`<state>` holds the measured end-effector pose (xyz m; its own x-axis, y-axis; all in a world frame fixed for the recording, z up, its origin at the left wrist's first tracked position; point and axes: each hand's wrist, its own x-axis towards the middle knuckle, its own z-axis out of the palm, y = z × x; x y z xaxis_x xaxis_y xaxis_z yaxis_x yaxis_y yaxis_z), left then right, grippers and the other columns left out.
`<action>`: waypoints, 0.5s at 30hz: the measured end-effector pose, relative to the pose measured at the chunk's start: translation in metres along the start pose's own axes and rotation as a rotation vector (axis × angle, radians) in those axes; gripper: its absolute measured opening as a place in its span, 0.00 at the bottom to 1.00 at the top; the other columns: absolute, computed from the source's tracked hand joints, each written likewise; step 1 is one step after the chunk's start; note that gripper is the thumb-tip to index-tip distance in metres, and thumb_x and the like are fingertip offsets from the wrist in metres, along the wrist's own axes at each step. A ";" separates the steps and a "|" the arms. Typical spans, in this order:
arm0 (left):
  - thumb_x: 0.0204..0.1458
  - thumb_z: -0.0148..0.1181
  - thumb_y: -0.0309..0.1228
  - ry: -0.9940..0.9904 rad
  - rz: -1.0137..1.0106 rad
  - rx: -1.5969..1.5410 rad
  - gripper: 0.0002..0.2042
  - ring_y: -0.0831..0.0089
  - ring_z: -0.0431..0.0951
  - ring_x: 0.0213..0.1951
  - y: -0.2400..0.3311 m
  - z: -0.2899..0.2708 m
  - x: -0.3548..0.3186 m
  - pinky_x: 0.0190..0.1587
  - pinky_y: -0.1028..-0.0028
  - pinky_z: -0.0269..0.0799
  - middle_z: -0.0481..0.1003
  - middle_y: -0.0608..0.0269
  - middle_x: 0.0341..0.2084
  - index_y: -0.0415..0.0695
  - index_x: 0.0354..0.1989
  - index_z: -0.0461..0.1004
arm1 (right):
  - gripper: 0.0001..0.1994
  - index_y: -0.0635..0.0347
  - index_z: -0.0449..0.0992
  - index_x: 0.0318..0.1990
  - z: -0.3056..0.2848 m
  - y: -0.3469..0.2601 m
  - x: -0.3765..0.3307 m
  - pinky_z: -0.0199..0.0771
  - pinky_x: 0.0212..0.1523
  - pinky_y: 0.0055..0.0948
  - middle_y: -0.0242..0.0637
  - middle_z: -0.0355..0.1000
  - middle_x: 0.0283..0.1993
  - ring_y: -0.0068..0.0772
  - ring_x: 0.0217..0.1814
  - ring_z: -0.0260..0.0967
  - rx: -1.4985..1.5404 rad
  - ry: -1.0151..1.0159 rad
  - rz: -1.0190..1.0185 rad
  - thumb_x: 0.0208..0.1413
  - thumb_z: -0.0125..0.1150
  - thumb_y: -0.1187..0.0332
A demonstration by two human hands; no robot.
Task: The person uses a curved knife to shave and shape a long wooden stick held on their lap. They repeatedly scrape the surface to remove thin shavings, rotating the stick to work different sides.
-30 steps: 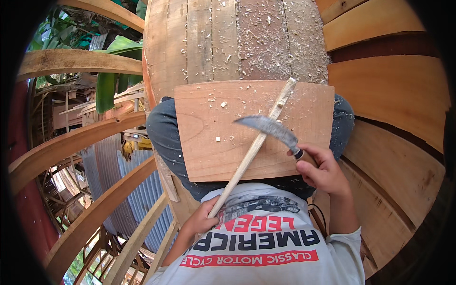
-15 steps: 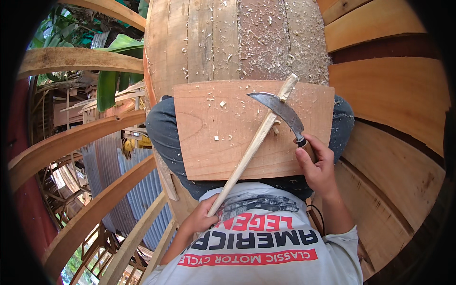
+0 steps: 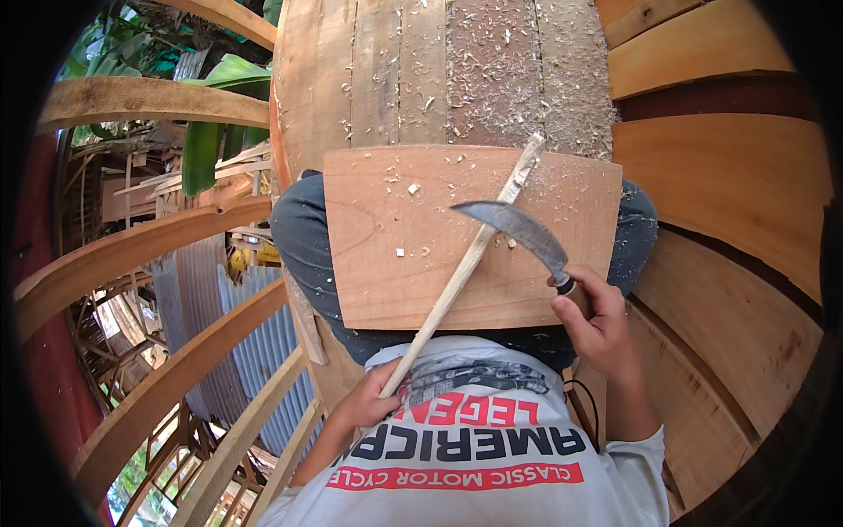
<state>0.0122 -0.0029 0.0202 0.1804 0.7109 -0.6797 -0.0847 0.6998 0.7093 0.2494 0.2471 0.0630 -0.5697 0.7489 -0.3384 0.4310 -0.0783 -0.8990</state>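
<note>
Sat on chip-strewn plank deck (image 3: 457, 79) among curved wooden ribs (image 3: 149, 255), flat board (image 3: 395, 237) across lap, left hand (image 3: 364, 406) clamped on thin stick (image 3: 465, 263) slanting toward 1 o'clock, right hand (image 3: 597, 321) clenched around curved knife (image 3: 518, 233), blade toward 10 o'clock, touching stick.

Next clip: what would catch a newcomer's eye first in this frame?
Probably the curved dark blade, held in the right hand at centre right, its edge laid across a long pale wooden stick. The left hand holds the stick's lower end near the shirt, and the stick runs diagonally over a flat reddish board resting on the person's lap. Pale shavings litter the planks beyond.
</note>
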 end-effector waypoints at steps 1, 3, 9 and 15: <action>0.34 0.49 0.23 -0.004 0.006 0.007 0.26 0.72 0.66 0.33 -0.001 0.000 0.000 0.40 0.75 0.64 0.67 0.60 0.29 0.33 0.49 0.64 | 0.12 0.67 0.71 0.44 0.000 -0.003 -0.001 0.66 0.30 0.20 0.40 0.72 0.27 0.21 0.26 0.67 0.055 -0.205 0.078 0.53 0.60 0.72; 0.34 0.49 0.22 -0.005 0.016 0.017 0.27 0.72 0.67 0.33 -0.004 0.000 -0.002 0.40 0.75 0.64 0.67 0.59 0.29 0.33 0.50 0.63 | 0.13 0.68 0.72 0.44 0.003 -0.003 0.001 0.66 0.32 0.20 0.39 0.72 0.28 0.21 0.28 0.67 0.047 -0.284 0.137 0.53 0.60 0.71; 0.35 0.48 0.22 -0.007 -0.029 -0.001 0.29 0.72 0.67 0.34 0.007 0.001 0.000 0.40 0.76 0.64 0.67 0.59 0.30 0.34 0.53 0.62 | 0.13 0.70 0.73 0.44 -0.006 0.016 0.011 0.64 0.35 0.15 0.27 0.71 0.31 0.14 0.34 0.64 0.257 0.142 0.225 0.53 0.60 0.72; 0.35 0.49 0.22 0.007 0.005 -0.007 0.28 0.74 0.66 0.34 0.003 0.002 -0.001 0.40 0.77 0.64 0.67 0.60 0.30 0.34 0.51 0.63 | 0.11 0.69 0.73 0.43 0.003 0.019 0.010 0.62 0.29 0.14 0.27 0.69 0.28 0.13 0.29 0.62 0.148 0.189 0.157 0.54 0.60 0.73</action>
<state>0.0141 -0.0015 0.0230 0.1735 0.7151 -0.6772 -0.0928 0.6964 0.7116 0.2497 0.2510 0.0419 -0.3572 0.8285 -0.4313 0.3886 -0.2881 -0.8752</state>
